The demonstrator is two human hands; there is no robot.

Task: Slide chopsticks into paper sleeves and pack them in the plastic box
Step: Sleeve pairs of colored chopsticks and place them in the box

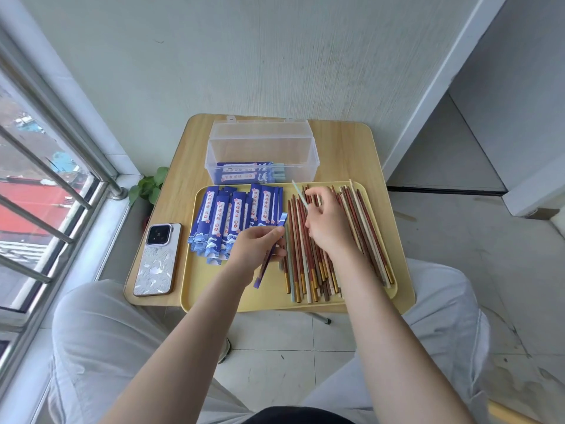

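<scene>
My left hand [255,246] pinches one blue paper sleeve [269,258] that slants over the yellow tray [266,296]. Over the pile of loose chopsticks [363,228] on the tray's right half, my right hand [325,220] holds a pale chopstick [299,194] whose tip points up and left. A stack of blue paper sleeves [227,220] lies on the tray's left half. Behind the tray stands the clear plastic box [263,148] with its lid open; a few sleeved chopsticks [244,173] lie inside it.
A phone [157,260] in a white patterned case lies on the wooden table [348,148] left of the tray. A small green plant [149,186] sits off the table's left edge, by the barred window. My knees are below the table's front edge.
</scene>
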